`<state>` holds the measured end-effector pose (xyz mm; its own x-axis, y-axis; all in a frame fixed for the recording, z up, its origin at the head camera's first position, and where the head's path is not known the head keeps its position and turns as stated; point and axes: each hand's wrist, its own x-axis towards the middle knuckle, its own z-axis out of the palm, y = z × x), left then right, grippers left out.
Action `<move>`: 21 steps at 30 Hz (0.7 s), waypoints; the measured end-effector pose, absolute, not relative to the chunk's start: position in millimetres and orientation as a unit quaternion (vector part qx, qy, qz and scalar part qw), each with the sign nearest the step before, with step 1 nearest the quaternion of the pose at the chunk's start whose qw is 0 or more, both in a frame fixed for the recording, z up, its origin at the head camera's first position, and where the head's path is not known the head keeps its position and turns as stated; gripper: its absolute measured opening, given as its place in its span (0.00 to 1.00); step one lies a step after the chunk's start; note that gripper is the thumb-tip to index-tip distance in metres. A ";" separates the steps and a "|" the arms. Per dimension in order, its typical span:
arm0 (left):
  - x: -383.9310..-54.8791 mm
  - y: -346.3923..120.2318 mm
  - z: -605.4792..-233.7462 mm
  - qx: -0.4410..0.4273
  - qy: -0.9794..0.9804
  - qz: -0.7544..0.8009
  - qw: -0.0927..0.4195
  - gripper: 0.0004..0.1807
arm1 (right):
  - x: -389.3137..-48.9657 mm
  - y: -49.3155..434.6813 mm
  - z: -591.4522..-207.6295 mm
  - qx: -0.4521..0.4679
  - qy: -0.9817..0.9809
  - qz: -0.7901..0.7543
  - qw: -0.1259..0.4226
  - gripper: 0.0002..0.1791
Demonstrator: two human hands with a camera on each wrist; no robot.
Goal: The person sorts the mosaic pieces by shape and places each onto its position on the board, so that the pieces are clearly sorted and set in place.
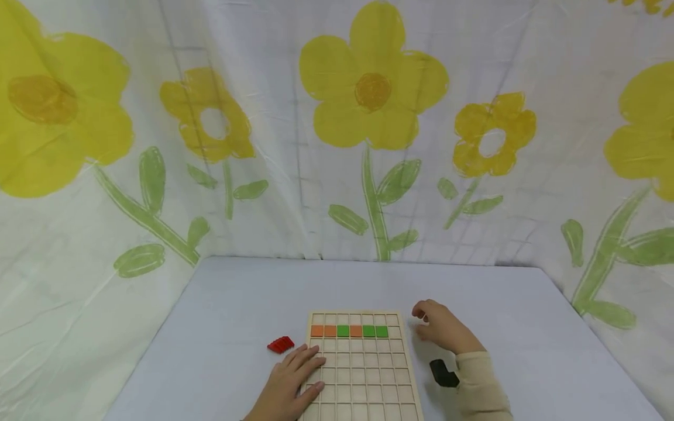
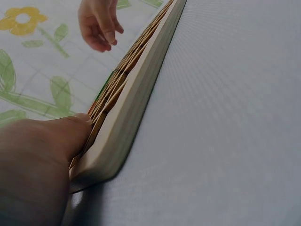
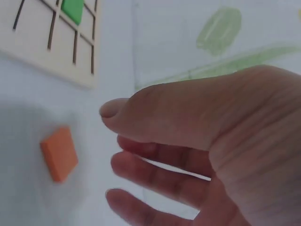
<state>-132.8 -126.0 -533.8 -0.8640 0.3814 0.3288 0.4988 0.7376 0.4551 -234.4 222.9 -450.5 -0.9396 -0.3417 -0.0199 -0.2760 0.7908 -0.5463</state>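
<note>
A pale wooden grid board (image 1: 351,377) lies on the table, its second row from the far edge holding orange tiles (image 1: 317,331) and green tiles (image 1: 368,331). My left hand (image 1: 286,383) rests on the board's left edge with its fingers spread over the frame. Off the board's far right corner, my right hand (image 1: 444,327) is held with loosely bent fingers and nothing between them. In the right wrist view, a loose orange tile (image 3: 60,154) lies on the table just beyond that hand's fingertips, apart from them; the hand hides it in the head view.
Several red tiles (image 1: 281,344) lie in a slanted row left of the board. A black object (image 1: 444,374) shows beside the right sleeve (image 1: 480,380). Behind the table (image 1: 253,292) hangs a white cloth (image 1: 274,128) with yellow flowers.
</note>
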 end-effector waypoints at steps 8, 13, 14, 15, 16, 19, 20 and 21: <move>-133.6 -128.1 -534.5 -0.231 -0.925 -0.284 0.103 0.23 | -238.3 246.2 -456.9 -0.141 0.951 -0.262 0.080 0.13; -133.9 -127.1 -534.9 -0.229 -0.926 -0.284 0.099 0.23 | -238.8 249.6 -460.7 -0.138 0.955 -0.251 0.083 0.13; -134.0 -127.0 -535.3 -0.229 -0.926 -0.284 0.099 0.23 | -239.0 249.8 -461.4 -0.135 0.955 -0.251 0.085 0.13; -134.1 -126.8 -535.7 -0.230 -0.926 -0.282 0.098 0.23 | -239.1 249.9 -462.1 -0.135 0.955 -0.250 0.086 0.13; -134.2 -126.6 -536.0 -0.230 -0.926 -0.281 0.098 0.23 | -239.1 250.0 -462.9 -0.129 0.955 -0.252 0.088 0.14; -134.2 -125.9 -536.7 -0.231 -0.926 -0.281 0.100 0.23 | -238.7 249.4 -464.6 -0.119 0.956 -0.251 0.093 0.15; -134.2 -125.7 -536.9 -0.231 -0.926 -0.281 0.101 0.23 | -238.4 248.9 -464.9 -0.118 0.956 -0.252 0.094 0.16; -134.1 -125.5 -537.0 -0.232 -0.925 -0.282 0.102 0.23 | -237.7 248.2 -465.1 -0.117 0.956 -0.253 0.095 0.17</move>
